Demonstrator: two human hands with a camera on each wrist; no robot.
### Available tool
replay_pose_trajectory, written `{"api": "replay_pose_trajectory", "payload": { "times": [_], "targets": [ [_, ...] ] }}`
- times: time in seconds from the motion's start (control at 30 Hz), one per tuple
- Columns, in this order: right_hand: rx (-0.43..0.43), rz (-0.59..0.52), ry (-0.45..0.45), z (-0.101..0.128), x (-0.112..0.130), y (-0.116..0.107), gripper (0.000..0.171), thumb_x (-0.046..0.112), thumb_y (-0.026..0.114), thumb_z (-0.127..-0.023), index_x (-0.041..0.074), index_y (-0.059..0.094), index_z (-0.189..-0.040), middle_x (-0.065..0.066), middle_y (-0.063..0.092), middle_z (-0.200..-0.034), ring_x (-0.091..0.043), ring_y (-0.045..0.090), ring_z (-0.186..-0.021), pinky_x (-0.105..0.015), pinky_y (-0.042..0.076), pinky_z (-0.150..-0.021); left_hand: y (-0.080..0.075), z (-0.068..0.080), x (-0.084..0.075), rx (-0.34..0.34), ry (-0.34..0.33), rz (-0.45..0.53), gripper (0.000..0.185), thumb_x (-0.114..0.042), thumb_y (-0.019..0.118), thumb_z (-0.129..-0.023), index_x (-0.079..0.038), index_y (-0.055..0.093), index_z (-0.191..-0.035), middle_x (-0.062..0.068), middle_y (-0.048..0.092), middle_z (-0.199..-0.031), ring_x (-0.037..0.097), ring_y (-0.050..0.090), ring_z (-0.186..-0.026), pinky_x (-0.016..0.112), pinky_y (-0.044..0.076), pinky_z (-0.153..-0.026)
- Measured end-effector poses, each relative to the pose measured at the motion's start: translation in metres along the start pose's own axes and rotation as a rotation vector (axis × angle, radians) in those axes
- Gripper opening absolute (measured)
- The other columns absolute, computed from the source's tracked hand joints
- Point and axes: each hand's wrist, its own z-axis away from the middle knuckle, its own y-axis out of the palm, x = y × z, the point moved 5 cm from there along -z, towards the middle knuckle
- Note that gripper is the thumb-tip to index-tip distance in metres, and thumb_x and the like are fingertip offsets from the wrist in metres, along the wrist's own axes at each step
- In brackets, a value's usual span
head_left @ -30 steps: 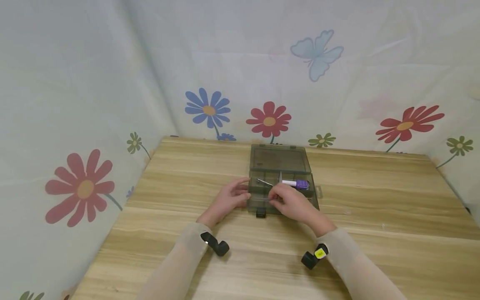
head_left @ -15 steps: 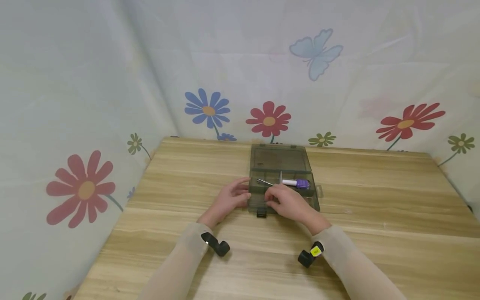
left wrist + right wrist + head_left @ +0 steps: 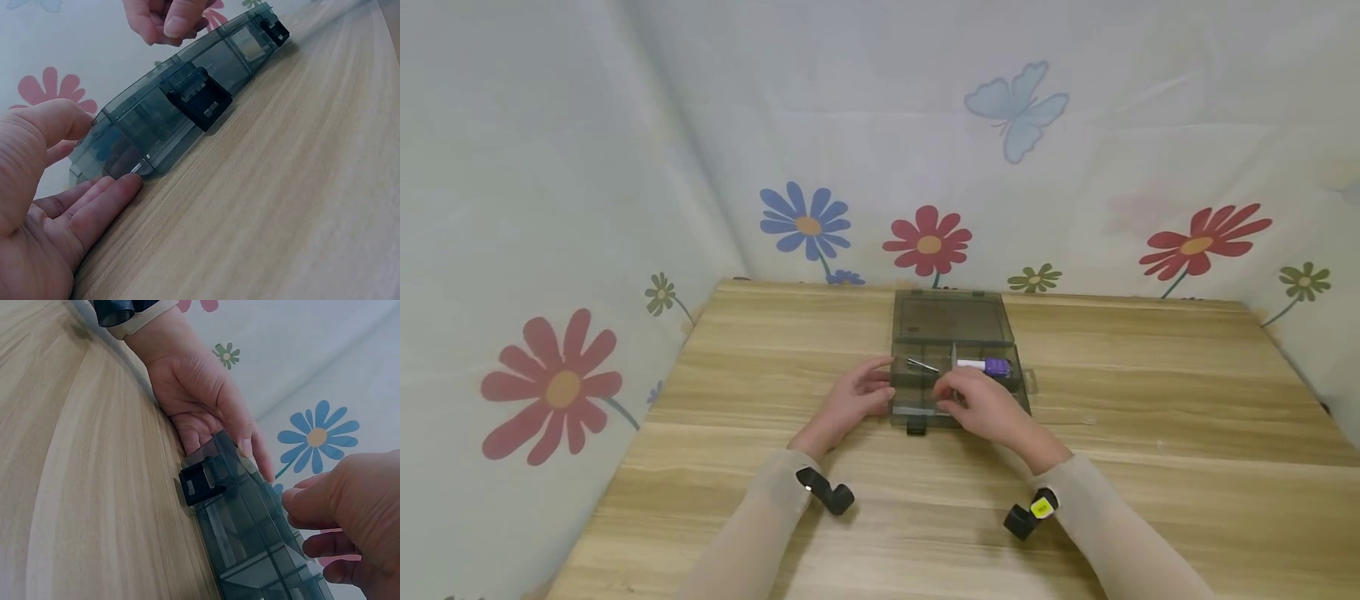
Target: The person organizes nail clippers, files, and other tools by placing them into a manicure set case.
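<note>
**Steadying the open organiser box while the front row is worked**

Smoky translucent organiser box (image 3: 957, 379) lying flat on the table (image 3: 1150, 433), lid (image 3: 951, 318) folded back and flat behind the tray, black latch (image 3: 916, 427) hanging off the front edge, nearest the wearer. Compartments open to the top. In the rear row, just beyond the right fingertips: a thin metal tool (image 3: 922, 365) and a purple-and-white pen-like item (image 3: 987, 366), side by side.

Left hand (image 3: 850, 402) resting on the table against the left end wall of the box; fingers (image 3: 94, 206) straight and relaxed, tips touching the lower corner, thumb laid against the upper rim. Nothing gripped. A brace, not a grasp.

Right hand (image 3: 981, 404) hovering over the front compartments, fingers (image 3: 312, 499) curled toward the thumb in a pinch posture. Whether anything small is caught between the tips: cannot tell, contact point hidden in all three views.

Notes for doing this well, as judgement:
- Keep the left brace low on the wall, so the light tray neither slides nor tips under downward pressure.
- Work from above with the pinch, fingertips vertical, clear of the divider walls.
- Avoid brushing the metal tool just behind the knuckles.
- Keep the wrist off the latch.
</note>
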Motion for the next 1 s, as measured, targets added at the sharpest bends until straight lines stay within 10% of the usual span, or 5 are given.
{"api": "replay_pose_trajectory", "payload": {
  "times": [1.0],
  "targets": [
    [-0.176,-0.047,0.056,0.047,-0.035,-0.043,0.017,-0.004,0.072,-0.077,0.004,0.064,-0.089,-0.002,0.059,-0.084,-0.015,0.054,-0.075,-0.03,0.049,-0.064,-0.005,-0.012,0.026,-0.079,0.018,-0.013,0.055,-0.014,0.066,-0.088,-0.012,0.044,-0.138,0.019,0.051,-0.126,0.03,0.053,-0.112,0.039,0.054,-0.078]
  ]
}}
